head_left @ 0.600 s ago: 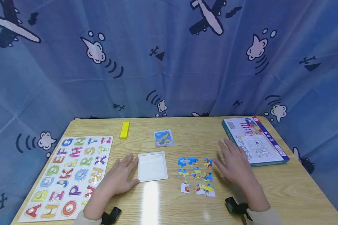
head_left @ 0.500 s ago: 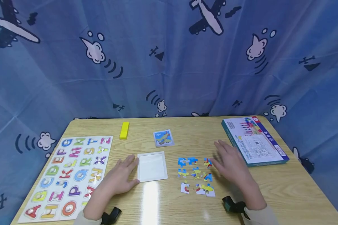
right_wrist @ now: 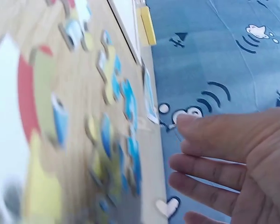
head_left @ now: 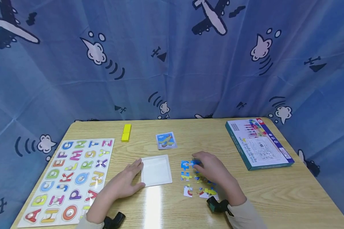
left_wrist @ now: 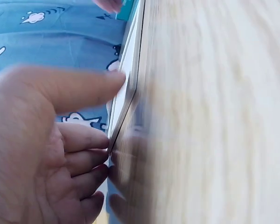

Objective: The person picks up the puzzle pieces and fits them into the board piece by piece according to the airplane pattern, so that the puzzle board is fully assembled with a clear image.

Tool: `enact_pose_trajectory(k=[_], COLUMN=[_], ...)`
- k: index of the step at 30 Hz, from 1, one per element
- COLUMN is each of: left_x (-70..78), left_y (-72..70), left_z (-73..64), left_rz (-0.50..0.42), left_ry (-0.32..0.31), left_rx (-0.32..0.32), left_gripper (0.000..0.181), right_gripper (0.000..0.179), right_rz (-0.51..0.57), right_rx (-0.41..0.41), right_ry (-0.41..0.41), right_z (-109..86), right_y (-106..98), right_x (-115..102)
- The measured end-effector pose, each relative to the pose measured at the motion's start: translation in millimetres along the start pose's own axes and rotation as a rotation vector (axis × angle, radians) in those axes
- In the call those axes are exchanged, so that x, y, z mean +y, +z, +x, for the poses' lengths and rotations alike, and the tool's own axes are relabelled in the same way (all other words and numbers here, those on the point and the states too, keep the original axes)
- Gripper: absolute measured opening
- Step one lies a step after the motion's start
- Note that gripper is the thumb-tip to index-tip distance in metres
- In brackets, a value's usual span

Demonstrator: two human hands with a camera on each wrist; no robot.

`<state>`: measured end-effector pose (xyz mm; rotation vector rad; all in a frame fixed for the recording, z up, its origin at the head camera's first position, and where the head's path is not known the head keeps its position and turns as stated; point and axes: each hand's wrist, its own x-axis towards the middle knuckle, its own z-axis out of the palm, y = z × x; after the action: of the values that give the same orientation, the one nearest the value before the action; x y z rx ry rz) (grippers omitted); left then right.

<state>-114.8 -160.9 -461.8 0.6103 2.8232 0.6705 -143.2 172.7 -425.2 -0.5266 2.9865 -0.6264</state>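
Observation:
My left hand (head_left: 125, 182) lies at the left edge of a square white tray (head_left: 156, 171) in the head view. Its fingertips meet the tray's side, and in the left wrist view the thumb (left_wrist: 95, 86) reaches over the rim. My right hand (head_left: 213, 168) hovers above loose jigsaw puzzle pieces (head_left: 188, 191) laid out in rows, covering some at the upper right. Nothing is between its thumb and loosely bent fingers in the right wrist view, where blue and yellow puzzle pieces (right_wrist: 109, 74) lie below.
Behind the tray lies a small airplane picture card (head_left: 166, 140). A yellow block (head_left: 126, 133) sits farther left. A wooden alphabet board (head_left: 53, 188) fills the table's left side, and a flat game box (head_left: 259, 143) lies at the back right.
My right hand has moved left, from beside the box to over the puzzle pieces. My left hand has shifted slightly right, and the tray has slid a little right with it.

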Motion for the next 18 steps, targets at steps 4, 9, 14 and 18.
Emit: enact_pose_trajectory(k=[4,9,14,18], left_x=[-0.9,-3.0,-5.8,-6.7], left_y=[2.6,4.0,6.6,7.2], left_z=[1.7,1.7,2.6,3.4], left_rz=[-0.024,-0.022,-0.028,-0.054], left_ry=[-0.006,0.003,0.023,0.026], left_rx=[0.010,0.029,0.045,0.052], left_gripper=[0.068,0.069,0.070,0.072], right_gripper=[0.037,0.033,0.031,0.028], right_rz=[0.006,-0.014,-0.032,-0.014], right_rx=[-0.042,-0.034,-0.002,0.018], right_ry=[0.025,0.028,0.008,0.010], right_z=[6.7,12.5,13.5,13.3], right_y=[9.3,18.8,25.8,28.9], right_x=[-8.2,-13.7,-12.0,-11.0])
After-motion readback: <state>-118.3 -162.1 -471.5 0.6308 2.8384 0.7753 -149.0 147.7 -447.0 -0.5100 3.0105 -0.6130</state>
